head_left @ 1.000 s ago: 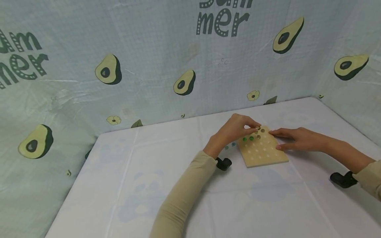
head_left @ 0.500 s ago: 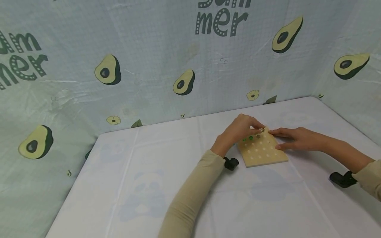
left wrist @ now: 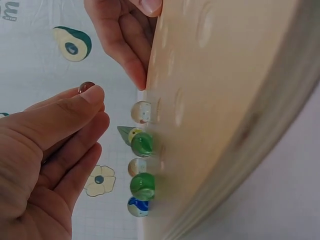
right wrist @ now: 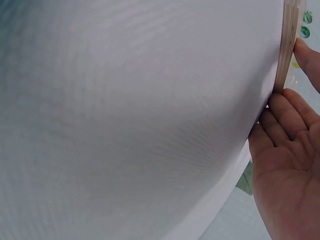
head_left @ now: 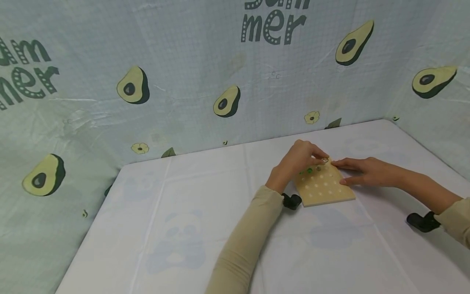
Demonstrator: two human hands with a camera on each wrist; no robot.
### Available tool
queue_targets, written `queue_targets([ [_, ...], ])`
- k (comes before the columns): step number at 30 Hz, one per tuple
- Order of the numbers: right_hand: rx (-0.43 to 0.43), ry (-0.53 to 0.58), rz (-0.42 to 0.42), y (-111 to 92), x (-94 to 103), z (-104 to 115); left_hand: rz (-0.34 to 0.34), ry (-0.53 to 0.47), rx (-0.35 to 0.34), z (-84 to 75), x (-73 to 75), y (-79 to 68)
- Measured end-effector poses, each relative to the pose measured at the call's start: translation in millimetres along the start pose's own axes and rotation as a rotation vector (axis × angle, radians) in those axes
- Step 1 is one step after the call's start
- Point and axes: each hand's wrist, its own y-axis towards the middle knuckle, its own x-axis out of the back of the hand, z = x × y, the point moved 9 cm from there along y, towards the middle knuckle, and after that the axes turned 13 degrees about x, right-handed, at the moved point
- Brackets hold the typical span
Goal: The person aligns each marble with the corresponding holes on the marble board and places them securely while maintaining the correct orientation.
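Observation:
My left hand [head_left: 296, 158] pinches a small reddish-brown glass marble [left wrist: 86, 87] between thumb and fingertips, above the far part of a square wooden board [head_left: 324, 192] with rows of round hollows. On the board sit green marbles [left wrist: 142, 186], clear marbles [left wrist: 141, 112] and a blue-swirled marble [left wrist: 138, 206], all in the left wrist view. My right hand [head_left: 367, 170] touches the board's right side, fingers near the far corner and thumb lower down. In the right wrist view, its fairly straight fingers [right wrist: 287, 112] rest against the board's edge. My left hand partly covers the far-left marbles.
The board lies on a white table [head_left: 183, 196] with faint panda prints, towards its far right. A pale sheet [head_left: 176, 61] printed with avocados rises behind the table. Black wrist mounts [head_left: 291, 201] sit under both forearms.
My left hand has moved right over the board, towards its far-right corner, and now covers marbles seen a second ago. The right hand and board have stayed in place.

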Motion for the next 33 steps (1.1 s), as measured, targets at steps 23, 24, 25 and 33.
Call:
queue_targets([
  [23,0.048,0.035,-0.027,-3.2,2.4,3.3,0.034,0.069,0.042,-9.9,-12.9,7.7],
  [24,0.049,0.036,-0.027,-3.2,2.5,3.4,0.035,0.073,0.044,-10.1,-13.3,8.1],
  [25,0.051,0.034,-0.026,-3.1,2.6,3.7,0.036,0.077,0.048,-10.1,-13.6,8.3],
  [33,0.035,0.029,-0.023,-2.8,2.4,1.4,0.061,0.117,0.056,-11.9,-17.2,10.8],
])
